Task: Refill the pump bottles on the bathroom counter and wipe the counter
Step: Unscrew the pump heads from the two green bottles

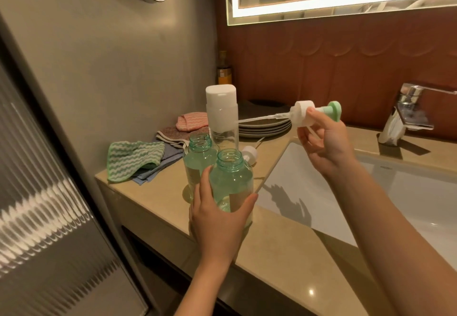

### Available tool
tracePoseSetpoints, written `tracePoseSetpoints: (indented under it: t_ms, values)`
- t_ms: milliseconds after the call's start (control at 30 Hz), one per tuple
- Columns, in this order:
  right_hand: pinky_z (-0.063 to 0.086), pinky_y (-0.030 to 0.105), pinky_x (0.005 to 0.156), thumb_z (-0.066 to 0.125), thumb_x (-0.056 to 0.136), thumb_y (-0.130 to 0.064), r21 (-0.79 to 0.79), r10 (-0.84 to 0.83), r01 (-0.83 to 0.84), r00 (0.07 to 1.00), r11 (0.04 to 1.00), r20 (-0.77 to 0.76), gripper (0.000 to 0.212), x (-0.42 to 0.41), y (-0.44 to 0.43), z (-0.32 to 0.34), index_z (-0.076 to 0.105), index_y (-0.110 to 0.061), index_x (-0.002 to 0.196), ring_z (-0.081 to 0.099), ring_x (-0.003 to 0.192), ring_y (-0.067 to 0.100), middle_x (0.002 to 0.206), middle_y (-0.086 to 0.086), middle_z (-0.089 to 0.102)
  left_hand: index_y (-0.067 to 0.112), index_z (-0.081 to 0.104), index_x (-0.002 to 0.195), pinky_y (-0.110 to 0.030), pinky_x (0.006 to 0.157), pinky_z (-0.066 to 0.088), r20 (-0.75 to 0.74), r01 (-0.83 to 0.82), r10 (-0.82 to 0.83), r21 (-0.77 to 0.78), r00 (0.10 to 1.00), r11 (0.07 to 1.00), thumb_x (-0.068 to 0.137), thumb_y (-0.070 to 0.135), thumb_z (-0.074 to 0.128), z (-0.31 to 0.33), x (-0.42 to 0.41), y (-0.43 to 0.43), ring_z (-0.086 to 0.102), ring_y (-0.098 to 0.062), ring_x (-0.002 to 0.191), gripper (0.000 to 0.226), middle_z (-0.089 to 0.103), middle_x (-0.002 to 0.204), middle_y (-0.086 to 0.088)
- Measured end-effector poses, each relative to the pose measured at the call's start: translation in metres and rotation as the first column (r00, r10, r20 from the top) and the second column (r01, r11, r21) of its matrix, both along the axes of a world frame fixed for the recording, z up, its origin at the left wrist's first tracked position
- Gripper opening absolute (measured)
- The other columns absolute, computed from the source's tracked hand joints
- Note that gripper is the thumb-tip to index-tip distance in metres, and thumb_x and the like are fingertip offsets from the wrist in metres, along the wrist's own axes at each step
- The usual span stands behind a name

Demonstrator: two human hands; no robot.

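Observation:
Two clear green bottles stand open-necked on the beige counter [284, 239]. My left hand [217, 226] grips the nearer bottle [231, 179] from the front; the second bottle [197, 157] stands just behind it to the left. My right hand [324, 140] holds a white pump head with a green top [306, 115] in the air over the sink's left edge, its clear dip tube pointing left. Another white pump head [249, 153] lies on the counter behind the bottles. A tall clear refill bottle with a white cap [221, 115] stands behind them.
Folded cloths lie at the counter's far left: a green striped one [133, 159], blue, brown and pink [191, 121] ones. A stack of grey plates [264, 127] sits at the back. The white sink [371, 192] and chrome tap [405, 112] are to the right. A small amber bottle [223, 70] stands in the corner.

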State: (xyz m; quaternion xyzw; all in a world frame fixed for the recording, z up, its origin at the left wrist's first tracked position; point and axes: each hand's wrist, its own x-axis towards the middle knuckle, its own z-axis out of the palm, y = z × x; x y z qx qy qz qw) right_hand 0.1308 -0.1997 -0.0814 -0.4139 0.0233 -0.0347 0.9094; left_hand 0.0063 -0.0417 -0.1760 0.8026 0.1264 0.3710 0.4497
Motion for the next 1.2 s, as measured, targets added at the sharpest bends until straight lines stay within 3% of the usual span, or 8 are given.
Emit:
tracePoseSetpoints:
  t_ms: [133,300,467,600,767,867,1067,1200]
  values:
    - [0.057,0.036,0.081,0.074,0.076,-0.008,-0.224,-0.187,0.204,0.978,0.953,0.093,0.068,0.004,-0.002,-0.013,0.041,-0.03,0.131,0.053,0.113,0.025,0.131,0.005,0.043,0.029,0.036,0.14,-0.04,0.098,0.043,-0.004,-0.003,0.003,-0.002,1.0,1.0,0.061,0.049,0.081,-0.001,0.0,0.0,0.047,-0.014,0.118,0.093,0.041,0.118,0.018]
    - [0.053,0.016,0.075,0.078,0.073,-0.014,-0.541,-0.316,0.5,0.86,0.676,0.399,0.058,0.004,0.002,-0.033,0.044,-0.021,0.119,0.051,0.1,0.013,0.112,-0.002,0.047,0.029,0.037,0.14,-0.04,0.097,0.043,-0.003,-0.005,0.005,-0.004,1.0,1.0,0.061,0.049,0.081,-0.002,0.0,0.0,0.048,-0.017,0.118,0.093,0.049,0.126,0.01]
    - [0.045,0.014,0.067,0.077,0.076,-0.016,-0.702,-0.172,0.614,0.783,0.361,0.597,0.047,0.006,0.012,-0.053,0.044,-0.019,0.108,0.051,0.09,0.017,0.104,0.003,0.048,0.03,0.037,0.14,-0.044,0.098,0.043,-0.001,0.0,0.0,-0.001,1.0,1.0,0.061,0.049,0.081,-0.002,0.0,-0.001,0.048,-0.018,0.119,0.092,0.049,0.128,0.008]
    - [0.034,0.006,0.063,0.07,0.082,-0.012,-0.809,-0.001,0.568,0.819,0.152,0.574,0.037,0.002,0.026,-0.068,0.042,-0.016,0.106,0.047,0.085,0.013,0.107,0.005,0.045,0.033,0.035,0.139,-0.049,0.099,0.042,0.002,0.002,-0.002,-0.021,1.0,1.0,0.061,0.052,0.082,-0.003,0.0,0.0,0.047,-0.018,0.121,0.093,0.048,0.129,0.007]
    - [0.038,0.013,0.065,0.066,0.085,-0.01,-0.866,0.233,0.498,0.848,-0.041,0.477,0.042,-0.001,0.04,-0.078,0.029,-0.024,0.098,0.05,0.083,0.018,0.117,0.007,0.041,0.033,0.034,0.14,-0.049,0.1,0.042,-0.001,0.011,-0.011,-0.023,1.0,1.0,0.061,0.051,0.082,-0.002,0.001,-0.001,0.046,-0.017,0.121,0.094,0.043,0.122,0.015]
    - [0.035,0.013,0.067,0.063,0.087,-0.013,-0.898,0.32,0.431,0.866,-0.086,0.385,0.037,-0.001,0.048,-0.081,0.03,-0.023,0.1,0.045,0.084,0.015,0.122,0.007,0.041,0.034,0.033,0.14,-0.05,0.1,0.042,-0.002,0.012,-0.012,-0.03,1.0,0.999,0.06,0.052,0.082,-0.002,0.0,-0.001,0.046,-0.018,0.121,0.095,0.045,0.128,0.009]
    - [0.038,0.021,0.075,0.069,0.082,-0.022,-0.961,0.331,0.272,0.912,-0.046,0.242,0.036,0.003,0.055,-0.079,0.038,-0.018,0.099,0.045,0.087,0.016,0.124,0.007,0.043,0.032,0.033,0.141,-0.052,0.1,0.041,-0.015,0.008,-0.008,-0.02,1.0,1.0,0.062,0.049,0.082,-0.002,0.001,-0.001,0.045,-0.019,0.122,0.096,0.046,0.13,0.006]
    - [0.039,0.023,0.079,0.064,0.083,-0.014,-0.981,0.388,0.195,0.905,-0.008,0.176,0.038,0.002,0.055,-0.078,0.048,-0.012,0.117,0.047,0.099,0.016,0.127,0.006,0.047,0.035,0.03,0.14,-0.051,0.099,0.042,-0.009,0.006,-0.006,-0.031,1.0,0.999,0.059,0.058,0.075,-0.002,0.0,-0.002,0.045,-0.017,0.122,0.096,0.045,0.129,0.009]
